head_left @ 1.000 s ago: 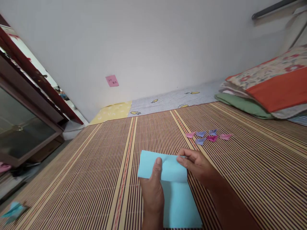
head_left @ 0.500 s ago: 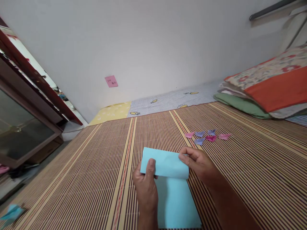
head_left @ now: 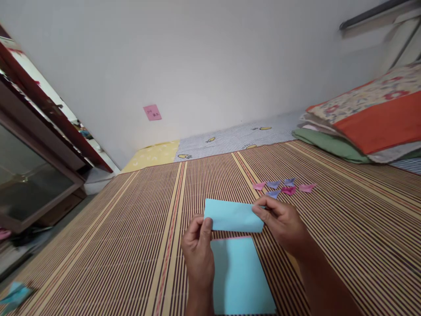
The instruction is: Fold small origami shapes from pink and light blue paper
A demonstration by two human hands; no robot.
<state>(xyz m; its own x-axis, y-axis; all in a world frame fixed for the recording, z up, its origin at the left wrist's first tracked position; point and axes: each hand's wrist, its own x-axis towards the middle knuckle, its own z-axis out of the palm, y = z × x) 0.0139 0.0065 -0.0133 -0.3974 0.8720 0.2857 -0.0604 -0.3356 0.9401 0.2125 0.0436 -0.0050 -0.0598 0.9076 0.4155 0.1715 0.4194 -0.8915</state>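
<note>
A light blue sheet of paper [head_left: 233, 216], folded into a wide strip, is held up between my two hands. My left hand [head_left: 199, 239] pinches its lower left corner, thumb in front. At the upper right corner, my right hand [head_left: 279, 221] grips it between thumb and fingers. Below the strip, a larger stack of light blue paper [head_left: 241, 276] lies on the striped mat [head_left: 131, 245], with a thin pink edge showing along its top. Just beyond my right hand sit several small folded paper pieces [head_left: 288, 190] in pink, purple and magenta.
Folded bedding [head_left: 378, 127] is piled at the right by the wall. A pink note [head_left: 152, 112] is stuck on the white wall [head_left: 230, 57]. A crumpled blue paper piece [head_left: 15, 295] lies at the lower left. A glass-fronted cabinet [head_left: 29, 171] stands at the left.
Both hands have raised the folded blue paper slightly up and to the right, off the stack. The stack's top edge with its pink line now shows. My left hand's grip has shifted to the corner.
</note>
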